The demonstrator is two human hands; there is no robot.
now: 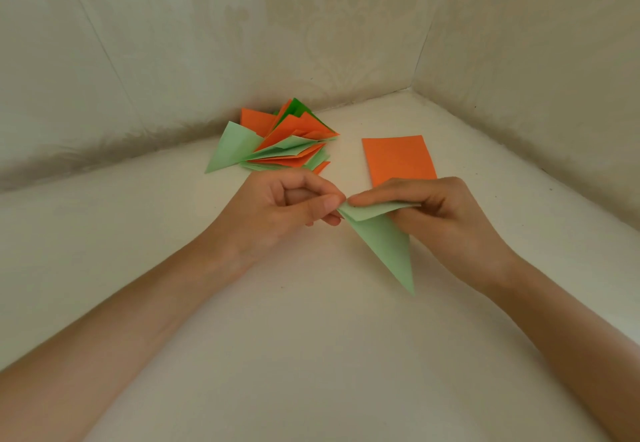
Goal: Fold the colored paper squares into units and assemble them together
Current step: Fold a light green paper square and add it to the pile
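Both hands hold a light green folded paper unit (384,240) just above the white surface, its long point hanging down toward me. My left hand (287,209) pinches the unit's upper left corner between thumb and forefinger. My right hand (433,209) grips the folded top flap, fingers curled over it. Behind the hands, a pile of folded units (280,143) in orange, light green and dark green lies near the wall. A flat orange paper square (398,157) lies to the right of the pile, its near edge hidden by my right hand.
The white surface (311,355) sits in a corner, with patterned beige walls (311,26) close behind and on the right. My forearms stretch across the near part of the surface.
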